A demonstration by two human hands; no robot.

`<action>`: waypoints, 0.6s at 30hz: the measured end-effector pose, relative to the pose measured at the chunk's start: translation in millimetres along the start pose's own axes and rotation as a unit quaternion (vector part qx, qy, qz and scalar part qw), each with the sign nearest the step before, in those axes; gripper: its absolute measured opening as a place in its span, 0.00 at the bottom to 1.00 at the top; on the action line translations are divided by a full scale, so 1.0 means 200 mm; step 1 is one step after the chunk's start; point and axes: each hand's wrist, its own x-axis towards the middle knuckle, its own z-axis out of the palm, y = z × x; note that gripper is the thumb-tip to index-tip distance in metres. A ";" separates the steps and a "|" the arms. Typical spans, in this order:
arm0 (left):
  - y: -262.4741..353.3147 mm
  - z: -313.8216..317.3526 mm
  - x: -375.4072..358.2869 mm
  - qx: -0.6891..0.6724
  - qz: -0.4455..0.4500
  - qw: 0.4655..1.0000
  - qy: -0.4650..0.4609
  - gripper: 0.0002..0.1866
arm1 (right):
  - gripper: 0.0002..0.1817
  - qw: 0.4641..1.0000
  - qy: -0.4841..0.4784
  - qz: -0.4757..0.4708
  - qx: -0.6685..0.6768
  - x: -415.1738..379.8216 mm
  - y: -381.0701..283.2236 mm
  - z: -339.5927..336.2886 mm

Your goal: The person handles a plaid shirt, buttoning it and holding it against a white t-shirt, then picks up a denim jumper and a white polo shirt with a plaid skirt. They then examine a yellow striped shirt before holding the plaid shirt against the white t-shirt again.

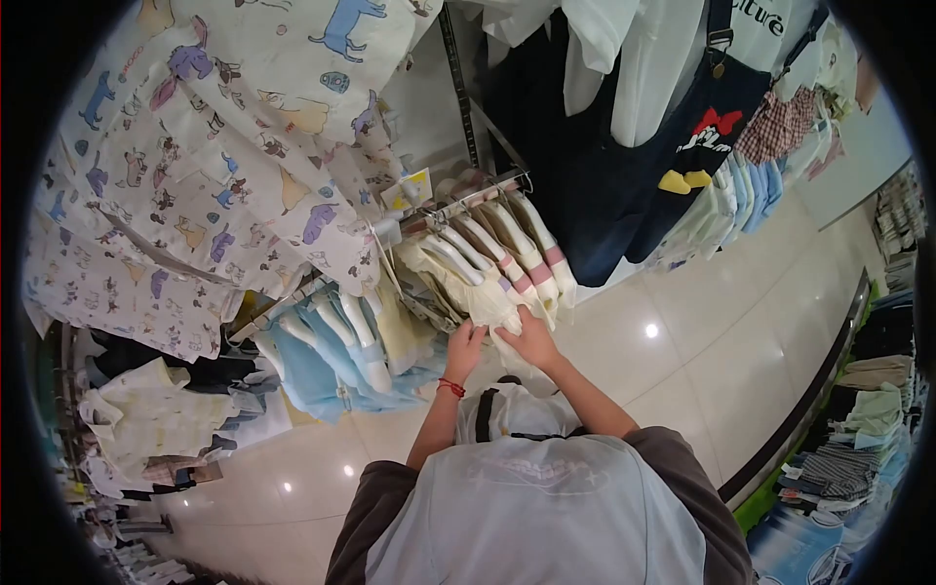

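Both my hands are at the lower end of a pale cream garment point(500, 314) that hangs on a rack just below the middle of the view. My left hand point(466, 343), with a red bracelet point(451, 387) at the wrist, has its fingers closed on the garment's left edge. Right of it, my right hand point(531, 336) pinches the same cloth. Several white hangers point(531, 222), some with pink bands, hang from a metal rail point(478, 198) beyond the hands.
Light blue clothes point(317, 356) hang left of my hands, below animal-print garments point(224, 146). Dark overalls point(624, 175) hang at the upper right. Folded clothes point(834, 473) lie at the far right, across the tiled floor point(673, 361).
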 end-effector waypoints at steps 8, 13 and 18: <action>-0.09 -0.12 -0.02 0.184 0.072 0.977 0.085 0.09 | 0.23 0.997 -0.026 -0.023 -0.069 -0.03 0.08 0.01; -0.16 -0.13 -0.06 0.203 0.060 0.968 0.134 0.09 | 0.23 0.994 -0.059 -0.031 -0.084 -0.04 0.06 -0.05; -0.15 -0.12 -0.09 0.159 0.052 0.979 0.115 0.11 | 0.22 0.997 -0.055 -0.044 -0.044 -0.05 0.04 -0.10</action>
